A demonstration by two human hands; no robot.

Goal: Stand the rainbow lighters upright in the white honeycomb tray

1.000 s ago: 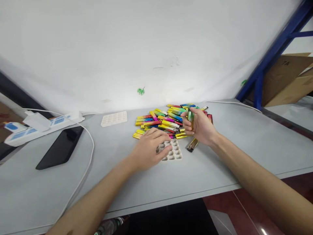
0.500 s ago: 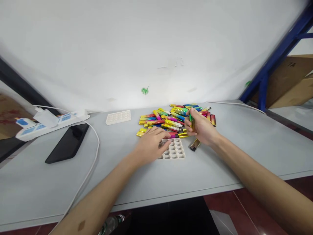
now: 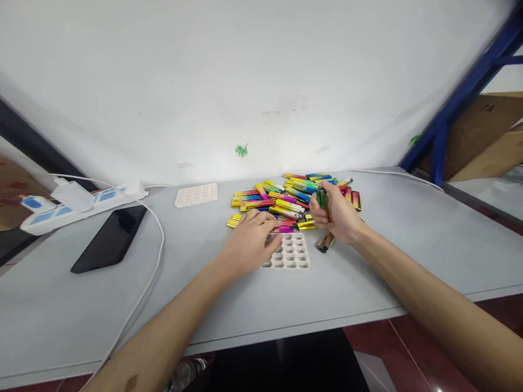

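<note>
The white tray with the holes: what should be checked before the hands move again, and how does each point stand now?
1. Green lighter gripped by the right hand: ok.
2. Visible holes of the white tray empty: ok.
3. Holes beneath the left hand empty: cannot tell, covered.
4. Space beyond the tray's far edge free: not ok, the lighter pile lies close by.
5. Phone away from both hands: ok.
6. White cable free of the left forearm: cannot tell.

I see glossy, metallic-looking lighters (image 3: pixel 287 206) at centre frame. The worktop (image 3: pixel 347 294) looks smooth and matt, the phone (image 3: pixel 109 238) glossy.
</note>
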